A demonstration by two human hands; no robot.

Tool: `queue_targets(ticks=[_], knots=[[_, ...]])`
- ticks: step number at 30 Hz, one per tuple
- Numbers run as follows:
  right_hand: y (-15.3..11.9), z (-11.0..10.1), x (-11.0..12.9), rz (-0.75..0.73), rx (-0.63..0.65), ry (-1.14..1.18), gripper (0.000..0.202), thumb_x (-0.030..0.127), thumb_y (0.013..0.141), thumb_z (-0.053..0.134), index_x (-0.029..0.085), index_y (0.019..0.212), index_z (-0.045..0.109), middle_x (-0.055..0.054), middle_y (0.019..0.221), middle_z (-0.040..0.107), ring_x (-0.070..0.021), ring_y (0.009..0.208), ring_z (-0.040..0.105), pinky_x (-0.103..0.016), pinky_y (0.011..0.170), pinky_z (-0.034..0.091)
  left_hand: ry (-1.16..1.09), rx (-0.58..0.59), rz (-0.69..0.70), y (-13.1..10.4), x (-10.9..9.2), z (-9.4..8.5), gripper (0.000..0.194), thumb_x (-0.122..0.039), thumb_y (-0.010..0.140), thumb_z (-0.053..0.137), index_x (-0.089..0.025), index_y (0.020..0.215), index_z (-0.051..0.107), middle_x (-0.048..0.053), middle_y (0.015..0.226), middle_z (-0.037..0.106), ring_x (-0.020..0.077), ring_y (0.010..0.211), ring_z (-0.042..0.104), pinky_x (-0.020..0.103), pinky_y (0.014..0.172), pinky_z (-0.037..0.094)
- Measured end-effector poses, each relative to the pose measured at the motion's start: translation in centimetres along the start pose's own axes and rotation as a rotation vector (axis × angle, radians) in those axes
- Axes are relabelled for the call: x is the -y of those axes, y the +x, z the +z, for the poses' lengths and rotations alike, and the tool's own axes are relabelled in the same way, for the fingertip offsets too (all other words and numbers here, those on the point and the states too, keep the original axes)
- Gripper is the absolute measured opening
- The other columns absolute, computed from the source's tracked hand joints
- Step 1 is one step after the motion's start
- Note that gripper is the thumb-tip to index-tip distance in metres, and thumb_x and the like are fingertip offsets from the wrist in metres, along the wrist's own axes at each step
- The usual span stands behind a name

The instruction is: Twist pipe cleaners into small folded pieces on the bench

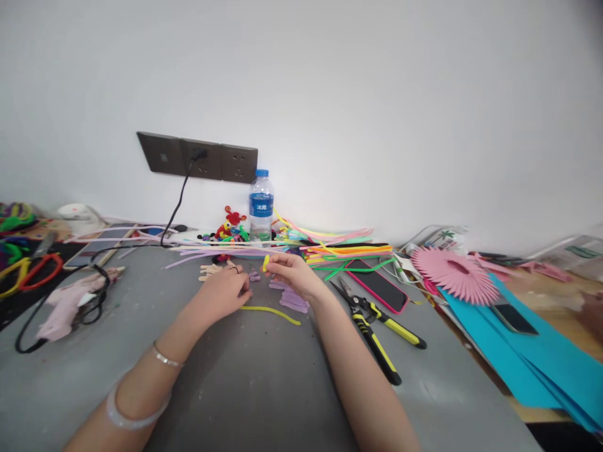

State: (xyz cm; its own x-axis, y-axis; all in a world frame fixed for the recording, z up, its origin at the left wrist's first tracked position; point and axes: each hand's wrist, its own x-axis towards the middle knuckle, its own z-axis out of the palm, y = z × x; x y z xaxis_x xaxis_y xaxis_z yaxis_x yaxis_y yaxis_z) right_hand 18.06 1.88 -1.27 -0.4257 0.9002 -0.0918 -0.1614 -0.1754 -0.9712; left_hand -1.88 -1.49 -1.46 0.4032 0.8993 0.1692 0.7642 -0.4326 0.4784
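My right hand pinches a short yellow piece of pipe cleaner between thumb and fingertips, above the table. My left hand rests low on the grey table, fingers loosely bent and a little apart; nothing shows in it, though some fingertips are hidden. Beside it lie beige pipe-cleaner pieces shaped like small fingers. A longer yellow pipe cleaner lies on the table just in front of the left hand. Bent lilac pipe-cleaner pieces lie beneath my right hand.
Behind the hands are bundled pipe cleaners and a water bottle. Pliers and a pink-cased phone are to the right, near blue sheets. A corded glue gun and scissors lie left.
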Motion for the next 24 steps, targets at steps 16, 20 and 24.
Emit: queue_targets(ticks=[16,20,24], knots=[[-0.1,1.1,-0.2,0.021,0.007,-0.114,0.026,0.039,0.067,0.076,0.016,0.074,0.066,0.0,0.069,0.068,-0.0087,0.062,0.057,-0.019,0.057,0.039,-1.04,-0.073,-0.216,1.7,-0.6,-1.4,0.034,-0.05,0.076,0.068,-0.017,0.072,0.062,0.0,0.068,0.055,0.0126,0.064,0.049,0.021,0.057,0.041],[-0.1,1.2,-0.2,0.036,0.017,-0.126,0.027,0.041,0.066,0.077,0.017,0.074,0.067,0.001,0.068,0.067,-0.0077,0.061,0.055,-0.019,0.057,0.038,-1.118,-0.027,-0.249,1.8,-0.9,-0.5,0.038,-0.053,0.075,0.068,-0.016,0.072,0.06,0.0,0.067,0.054,0.0118,0.062,0.047,0.021,0.055,0.038],[0.0,0.9,-0.2,0.029,0.011,-0.136,0.031,0.045,0.066,0.077,0.016,0.074,0.067,0.0,0.069,0.066,-0.0078,0.061,0.054,-0.019,0.056,0.037,-1.035,-0.011,-0.226,1.8,-0.9,-0.4,0.037,-0.052,0.076,0.067,-0.016,0.072,0.058,-0.002,0.066,0.052,0.0103,0.059,0.043,0.021,0.053,0.035]])
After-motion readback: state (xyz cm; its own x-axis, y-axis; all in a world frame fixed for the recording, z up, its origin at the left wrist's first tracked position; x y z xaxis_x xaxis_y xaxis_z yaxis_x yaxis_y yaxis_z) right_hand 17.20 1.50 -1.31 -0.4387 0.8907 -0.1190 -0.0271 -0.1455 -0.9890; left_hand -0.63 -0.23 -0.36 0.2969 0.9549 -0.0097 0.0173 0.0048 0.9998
